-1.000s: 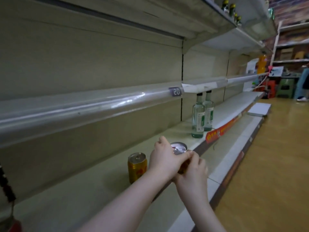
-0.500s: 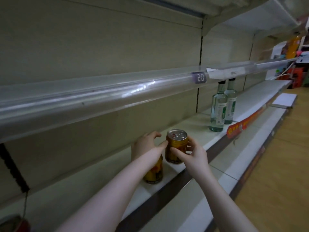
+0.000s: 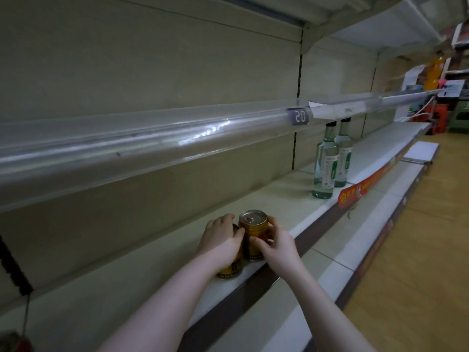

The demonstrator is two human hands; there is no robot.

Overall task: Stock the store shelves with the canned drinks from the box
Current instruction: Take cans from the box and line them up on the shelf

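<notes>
Both hands are on cans. The right hand has its thumb and fingers curled round the side wall of a golden can. That can stands upright near the front edge of the lower shelf. The left hand is cupped over the top of a second can just beside it, so only that can's lower part shows. Whether the two cans touch I cannot tell.

These look like small sealed drink cans, so probably weighty for their size and stiff while full. The lacquered wall is likely slick and thin enough to dent if dropped or squeezed hard. The safest hold is round the middle of the wall with the thumb opposite the fingers. Capping the rim from above suits nudging a can into line, and the pull tab is best left alone. The pale shelf looks smooth, so a can should slide easily.

Further along the same shelf, well apart, stand two glass bottles. A clear price rail runs above. The box is not in view.
</notes>
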